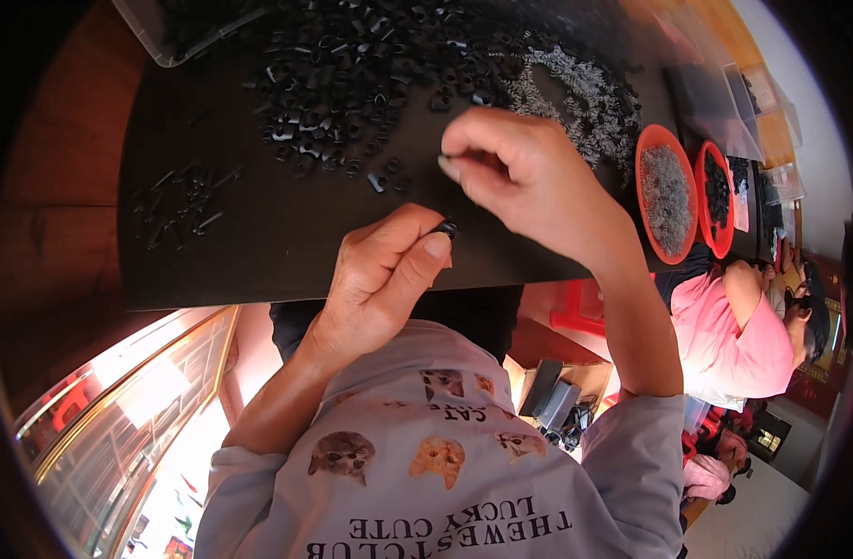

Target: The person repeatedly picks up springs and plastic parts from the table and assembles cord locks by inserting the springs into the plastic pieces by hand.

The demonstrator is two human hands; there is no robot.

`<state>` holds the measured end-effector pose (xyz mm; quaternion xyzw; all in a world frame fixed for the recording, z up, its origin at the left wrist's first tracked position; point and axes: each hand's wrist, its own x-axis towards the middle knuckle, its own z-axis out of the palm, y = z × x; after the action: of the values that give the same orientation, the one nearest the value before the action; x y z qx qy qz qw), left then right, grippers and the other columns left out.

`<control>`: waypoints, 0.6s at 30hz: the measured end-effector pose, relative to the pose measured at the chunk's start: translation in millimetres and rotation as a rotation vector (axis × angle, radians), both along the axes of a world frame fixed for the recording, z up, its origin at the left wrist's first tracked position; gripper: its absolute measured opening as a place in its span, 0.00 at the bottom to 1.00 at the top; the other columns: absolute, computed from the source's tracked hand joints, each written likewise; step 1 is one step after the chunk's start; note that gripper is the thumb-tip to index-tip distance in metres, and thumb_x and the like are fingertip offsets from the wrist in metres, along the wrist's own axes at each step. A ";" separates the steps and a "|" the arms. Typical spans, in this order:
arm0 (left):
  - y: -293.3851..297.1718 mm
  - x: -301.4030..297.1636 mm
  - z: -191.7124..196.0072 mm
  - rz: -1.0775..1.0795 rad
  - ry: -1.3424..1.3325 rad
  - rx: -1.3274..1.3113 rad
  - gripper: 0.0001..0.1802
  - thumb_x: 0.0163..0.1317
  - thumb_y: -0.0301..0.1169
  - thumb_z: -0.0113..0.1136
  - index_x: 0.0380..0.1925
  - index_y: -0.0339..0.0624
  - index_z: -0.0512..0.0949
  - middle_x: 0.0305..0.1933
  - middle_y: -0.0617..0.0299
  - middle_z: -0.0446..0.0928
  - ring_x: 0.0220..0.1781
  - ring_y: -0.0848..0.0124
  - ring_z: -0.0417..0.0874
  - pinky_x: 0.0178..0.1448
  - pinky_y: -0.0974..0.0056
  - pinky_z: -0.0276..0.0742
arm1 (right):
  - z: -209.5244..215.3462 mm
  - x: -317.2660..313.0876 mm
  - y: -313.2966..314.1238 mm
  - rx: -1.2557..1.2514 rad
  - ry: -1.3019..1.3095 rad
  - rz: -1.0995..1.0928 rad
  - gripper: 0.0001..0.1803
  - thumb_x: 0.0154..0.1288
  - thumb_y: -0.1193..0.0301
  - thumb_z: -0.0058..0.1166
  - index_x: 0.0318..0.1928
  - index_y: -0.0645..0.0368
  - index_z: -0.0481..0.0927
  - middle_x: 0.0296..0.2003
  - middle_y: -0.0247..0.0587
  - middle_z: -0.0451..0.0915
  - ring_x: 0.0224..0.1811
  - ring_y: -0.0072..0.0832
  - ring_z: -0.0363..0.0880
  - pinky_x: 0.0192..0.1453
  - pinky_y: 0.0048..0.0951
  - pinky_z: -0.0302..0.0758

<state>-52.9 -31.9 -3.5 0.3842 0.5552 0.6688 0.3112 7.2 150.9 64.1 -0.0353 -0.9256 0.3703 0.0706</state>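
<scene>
My left hand point(384, 275) is closed near the table's front edge, pinching a small black plastic part point(447, 227) between thumb and forefinger. Just above and to its right, my right hand point(529, 172) hovers with thumb and fingertips drawn together. Whatever lies between those fingertips is too small to make out. Beyond both hands spreads a heap of small black plastic parts point(338, 102), some curved and shiny. A few loose pieces point(378, 182) lie nearer to my hands. Small metal springs point(594, 107) are heaped behind my right hand.
Thin dark pins point(189, 200) lie scattered on the dark table point(259, 270) at the left. An orange-red basket point(656, 132) of springs stands at the right, beside another basket point(722, 246) of black parts. A clear plastic bin point(170, 58) sits far left. A person in pink point(734, 335) sits at right.
</scene>
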 end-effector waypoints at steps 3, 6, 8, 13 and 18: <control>-2.0 -2.4 7.3 -0.058 -0.092 -0.107 0.12 0.71 0.33 0.49 0.36 0.35 0.76 0.31 0.64 0.77 0.28 0.80 0.73 0.34 0.73 0.72 | 4.5 20.3 -8.1 -0.194 -0.030 -0.065 0.02 0.60 0.78 0.54 0.34 0.63 0.75 0.27 0.39 0.77 0.24 0.30 0.75 0.29 0.28 0.71; -1.5 -2.9 9.4 -0.087 -0.146 -0.120 0.12 0.72 0.34 0.48 0.37 0.36 0.76 0.31 0.64 0.77 0.29 0.80 0.73 0.35 0.74 0.72 | 15.4 33.1 -9.2 -0.359 -0.077 -0.159 0.05 0.63 0.78 0.55 0.40 0.63 0.78 0.26 0.32 0.76 0.26 0.18 0.72 0.30 0.22 0.69; -0.3 -2.7 11.4 -0.076 -0.239 -0.073 0.13 0.71 0.35 0.51 0.35 0.35 0.76 0.27 0.65 0.75 0.25 0.81 0.72 0.28 0.74 0.70 | 17.8 37.1 -8.8 -0.450 -0.065 -0.108 0.06 0.64 0.78 0.54 0.42 0.63 0.79 0.29 0.32 0.76 0.26 0.18 0.72 0.30 0.20 0.68; 1.0 -3.6 9.9 -0.102 -0.218 -0.086 0.14 0.71 0.37 0.51 0.35 0.35 0.75 0.27 0.65 0.76 0.26 0.81 0.73 0.28 0.74 0.70 | 15.3 40.0 -9.2 -0.592 -0.141 -0.117 0.07 0.64 0.79 0.54 0.43 0.64 0.79 0.32 0.34 0.78 0.26 0.18 0.75 0.28 0.19 0.70; 0.2 -2.9 9.8 -0.099 -0.193 -0.084 0.14 0.71 0.37 0.51 0.35 0.35 0.75 0.27 0.65 0.76 0.26 0.81 0.73 0.29 0.73 0.71 | 17.5 39.7 -11.7 -0.596 -0.125 -0.115 0.05 0.64 0.78 0.53 0.40 0.65 0.79 0.26 0.33 0.78 0.24 0.16 0.75 0.25 0.19 0.69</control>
<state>-55.8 -31.6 6.3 0.3315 0.5305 0.6627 0.4116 47.0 139.2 81.6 -0.1294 -0.7752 0.6180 0.0210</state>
